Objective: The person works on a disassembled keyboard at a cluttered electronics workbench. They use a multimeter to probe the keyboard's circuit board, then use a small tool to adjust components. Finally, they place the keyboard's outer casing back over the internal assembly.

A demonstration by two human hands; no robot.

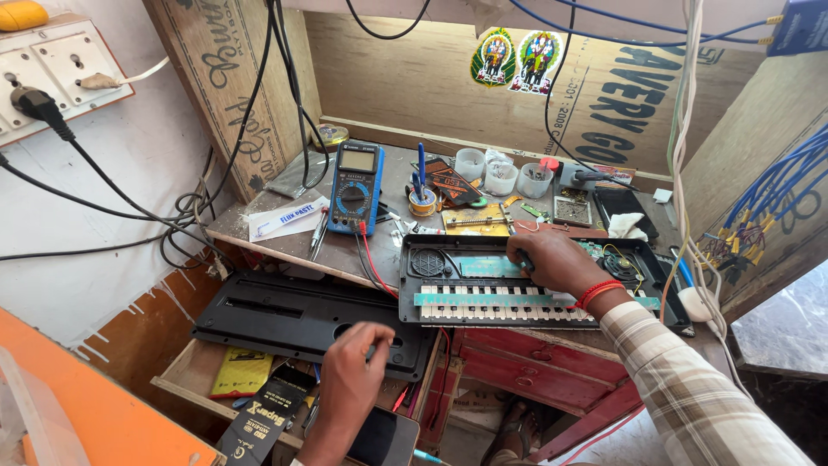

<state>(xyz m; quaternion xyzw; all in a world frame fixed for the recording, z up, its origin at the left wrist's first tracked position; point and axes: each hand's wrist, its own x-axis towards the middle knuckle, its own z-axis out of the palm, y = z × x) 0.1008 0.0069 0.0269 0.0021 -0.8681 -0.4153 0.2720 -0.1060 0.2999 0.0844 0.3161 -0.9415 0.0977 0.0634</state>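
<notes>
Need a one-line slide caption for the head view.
Right hand works inside an opened keyboard; left hand rests on its detached black cover.

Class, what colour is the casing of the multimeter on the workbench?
Blue, around a dark face; the multimeter shows best in the head view.

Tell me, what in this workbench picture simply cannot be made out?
Head view only:
- Right hand: its fingertips curl into the opened black keyboard case, so whatever tool they pinch is hidden.
- Left hand: its palm covers part of the detached black plastic keyboard cover; whether the grip is closed is unclear.
- Three small translucent plastic cups: contents too small to tell.
- Blue multimeter: display too small to read.
</notes>
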